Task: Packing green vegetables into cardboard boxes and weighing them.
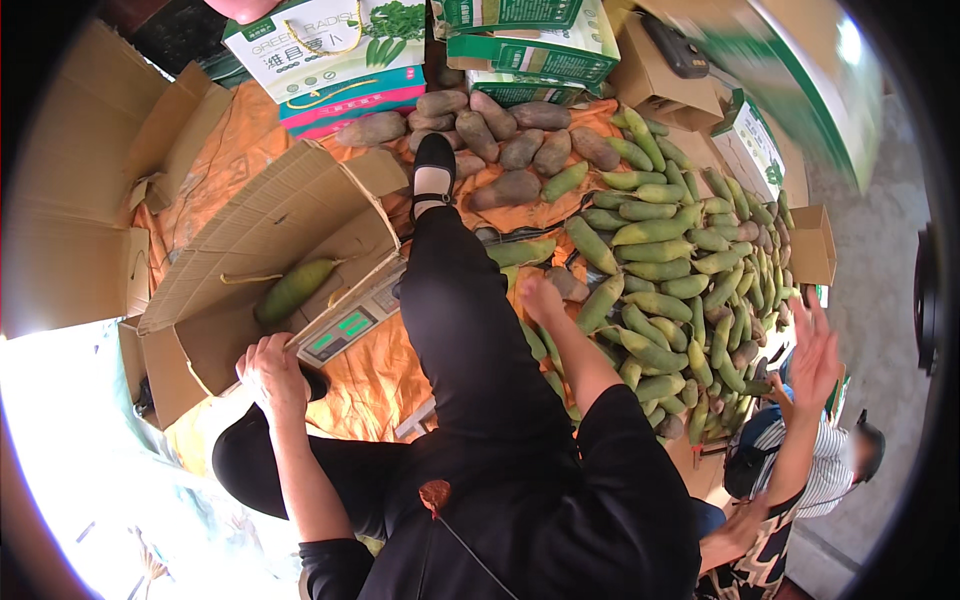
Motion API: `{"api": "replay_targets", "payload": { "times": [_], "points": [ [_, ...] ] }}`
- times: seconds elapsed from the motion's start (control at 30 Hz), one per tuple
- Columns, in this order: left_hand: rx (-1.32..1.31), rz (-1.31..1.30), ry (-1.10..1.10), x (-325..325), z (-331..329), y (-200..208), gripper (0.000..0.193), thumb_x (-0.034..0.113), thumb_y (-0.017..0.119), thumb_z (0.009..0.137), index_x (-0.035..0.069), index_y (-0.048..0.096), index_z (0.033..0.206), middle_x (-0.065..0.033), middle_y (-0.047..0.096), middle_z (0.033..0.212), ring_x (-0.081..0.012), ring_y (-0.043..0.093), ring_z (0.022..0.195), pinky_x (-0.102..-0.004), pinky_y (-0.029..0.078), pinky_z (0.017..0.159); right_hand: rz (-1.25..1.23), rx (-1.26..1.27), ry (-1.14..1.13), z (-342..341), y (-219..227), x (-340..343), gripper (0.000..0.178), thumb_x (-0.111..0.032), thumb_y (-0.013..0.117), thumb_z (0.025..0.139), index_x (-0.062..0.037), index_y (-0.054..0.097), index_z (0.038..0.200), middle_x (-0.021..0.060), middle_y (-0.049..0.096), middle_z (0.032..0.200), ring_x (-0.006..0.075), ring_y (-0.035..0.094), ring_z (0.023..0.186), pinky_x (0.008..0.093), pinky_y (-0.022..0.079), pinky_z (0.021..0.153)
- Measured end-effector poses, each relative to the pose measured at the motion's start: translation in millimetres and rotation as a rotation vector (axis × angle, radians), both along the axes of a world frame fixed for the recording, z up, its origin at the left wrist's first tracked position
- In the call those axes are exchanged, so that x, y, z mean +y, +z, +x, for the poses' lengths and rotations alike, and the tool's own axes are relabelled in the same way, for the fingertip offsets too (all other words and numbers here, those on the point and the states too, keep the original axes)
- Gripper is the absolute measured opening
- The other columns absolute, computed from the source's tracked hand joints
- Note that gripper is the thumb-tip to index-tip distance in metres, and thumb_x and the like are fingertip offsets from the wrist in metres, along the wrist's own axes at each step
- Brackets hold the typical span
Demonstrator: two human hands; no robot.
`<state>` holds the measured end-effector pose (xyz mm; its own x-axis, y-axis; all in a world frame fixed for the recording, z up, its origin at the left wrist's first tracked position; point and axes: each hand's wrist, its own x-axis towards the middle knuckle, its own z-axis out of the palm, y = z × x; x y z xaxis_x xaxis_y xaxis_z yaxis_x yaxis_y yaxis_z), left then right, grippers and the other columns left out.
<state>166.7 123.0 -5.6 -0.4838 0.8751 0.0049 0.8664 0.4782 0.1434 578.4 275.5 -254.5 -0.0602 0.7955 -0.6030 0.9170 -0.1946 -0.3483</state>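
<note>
My left hand (272, 375) grips the near edge of an open cardboard box (250, 225). One green radish (295, 288) lies inside the box. My right hand (540, 297) reaches forward past my black-trousered leg (455, 310). It sits with curled fingers at the near edge of a pile of green radishes (660, 270). Its back faces me, so whatever is under the fingers is hidden. A brownish radish (570, 285) lies right beside it.
A scale with a green display (345, 330) sits under the box's right side on an orange cloth (225, 150). Brown-purple radishes (500, 140) and printed cartons (330, 55) lie beyond. Another person's raised hand (815, 350) is at the right, and flat cardboard (70, 200) at the left.
</note>
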Motion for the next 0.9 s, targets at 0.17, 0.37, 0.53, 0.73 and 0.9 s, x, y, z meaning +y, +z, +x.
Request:
{"api": "replay_targets", "payload": {
  "times": [0.17,0.37,0.53,0.73,0.9],
  "points": [
    [-0.005,-0.011,0.048,-19.3,-11.5,4.8,0.015,0.007,0.067,0.072,0.01,0.068,0.087,-0.0058,0.065,0.084,-0.0258,0.059,0.084,-0.0394,0.041,0.086,0.177,-0.181,0.493,-64.4,37.4,-21.0,0.03,-0.01,0.054,0.083,-0.0115,0.057,0.112,0.0084,0.054,0.116,0.0285,0.049,0.113,0.0402,0.044,0.088],
    [-0.02,0.032,0.0,-5.5,-7.3,-0.4,0.015,0.007,0.067,0.071,0.01,0.068,0.086,-0.0058,0.064,0.083,-0.0258,0.059,0.084,-0.0397,0.041,0.085,0.217,-0.32,0.928,-85.4,20.3,-5.8,0.032,-0.014,0.054,0.082,-0.0159,0.056,0.114,0.0021,0.053,0.112,0.0218,0.049,0.11,0.0387,0.04,0.087],
    [-0.001,0.045,0.011,-11.2,-10.7,2.1,0.011,0.01,0.066,0.072,0.009,0.068,0.083,-0.0061,0.066,0.082,-0.0262,0.059,0.083,-0.0382,0.041,0.085,0.221,-0.163,0.839,-107.2,13.7,8.5,0.034,-0.016,0.056,0.081,-0.0161,0.056,0.114,0.0026,0.054,0.111,0.0222,0.049,0.111,0.0394,0.04,0.088],
    [-0.02,0.05,0.031,-12.1,-8.8,3.9,0.017,0.003,0.064,0.069,0.01,0.068,0.083,-0.0059,0.064,0.081,-0.0259,0.059,0.084,-0.0396,0.04,0.087,0.188,-0.01,0.695,-102.9,-3.2,13.8,0.035,-0.019,0.058,0.079,-0.0162,0.055,0.114,0.0031,0.054,0.111,0.0226,0.049,0.111,0.0403,0.04,0.088],
    [-0.027,0.051,0.02,-9.8,-8.8,4.1,0.015,0.004,0.066,0.069,0.011,0.068,0.083,-0.0056,0.064,0.08,-0.0257,0.058,0.085,-0.0395,0.04,0.087,0.151,0.073,0.531,-74.5,-11.9,16.6,0.037,-0.021,0.061,0.077,-0.0164,0.055,0.114,0.0036,0.054,0.11,0.0229,0.049,0.112,0.041,0.04,0.089]
  ]
}}
